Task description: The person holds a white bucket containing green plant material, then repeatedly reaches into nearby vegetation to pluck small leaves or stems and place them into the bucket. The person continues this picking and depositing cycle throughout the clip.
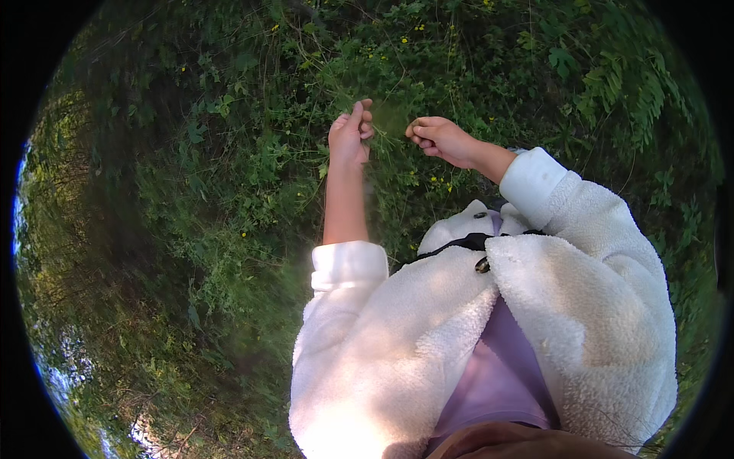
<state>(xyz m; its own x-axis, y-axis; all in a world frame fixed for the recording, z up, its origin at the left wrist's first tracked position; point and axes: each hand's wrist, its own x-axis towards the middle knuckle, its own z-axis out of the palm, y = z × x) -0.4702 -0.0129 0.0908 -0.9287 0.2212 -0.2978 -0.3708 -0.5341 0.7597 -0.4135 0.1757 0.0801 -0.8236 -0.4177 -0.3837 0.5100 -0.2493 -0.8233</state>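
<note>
My left hand (352,136) is raised over the greenery, its fingers curled in and the thumb upward. Thin green stems (388,136) show right beside those fingers and seem to run into its grip. A short gap to the right, my right hand (445,141) is closed in a pinch, thumb against the forefinger. Whatever sits between those fingertips is too small to make out. Both hands are above a dense mass of leafy wild plants (267,164), and the stems cross the space between them.
Small yellow flowers (440,182) dot the foliage near my right hand and farther off. Larger fern-like leaves (627,88) grow at the far right. Dry, brownish growth (73,199) lies along the left. My white fleece sleeves are rolled back, and a black strap (466,242) crosses my front.
</note>
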